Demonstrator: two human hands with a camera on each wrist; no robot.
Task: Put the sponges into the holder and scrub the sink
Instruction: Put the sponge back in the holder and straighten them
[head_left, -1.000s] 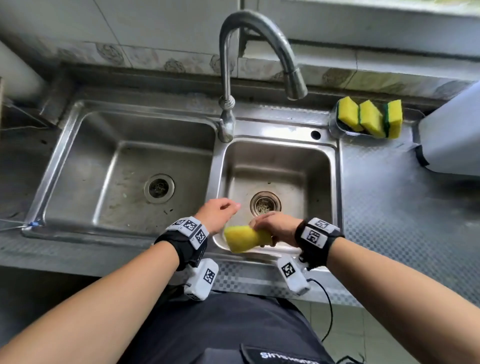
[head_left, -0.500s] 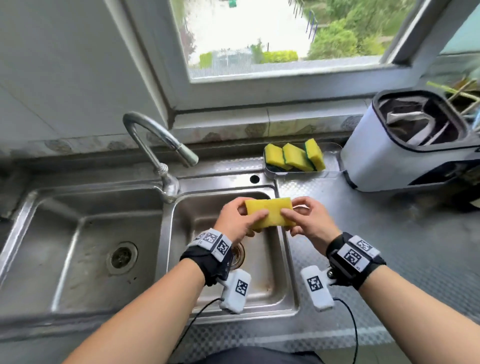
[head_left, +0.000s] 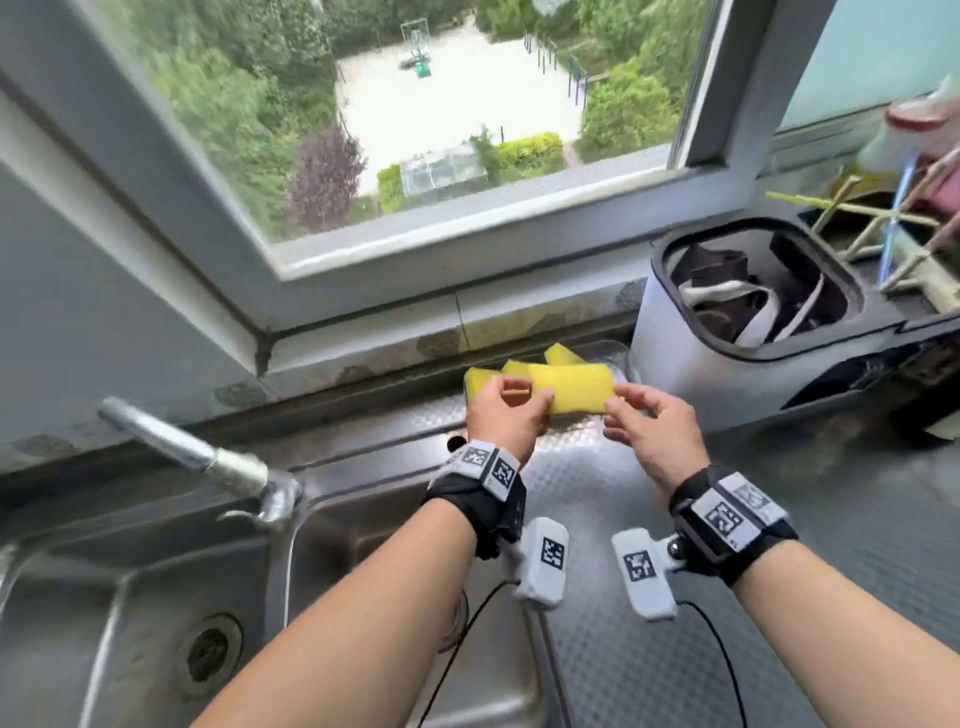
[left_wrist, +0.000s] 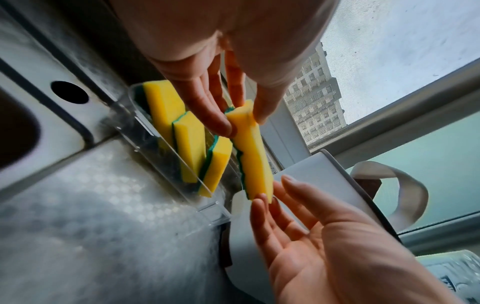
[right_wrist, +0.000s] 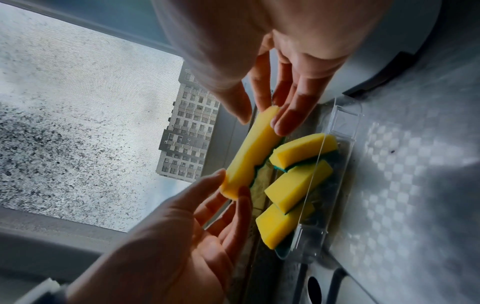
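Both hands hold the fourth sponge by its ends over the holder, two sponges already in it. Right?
Not quite: the clear holder already has three sponges in it, not two; the left wrist view shows all three. The rest stands: left hand and right hand hold the fourth sponge by its ends over the holder.

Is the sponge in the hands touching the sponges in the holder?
Cannot tell. In the left wrist view the held sponge overlaps the nearest sponge in the holder, with no plain gap or contact; the right wrist view likewise.
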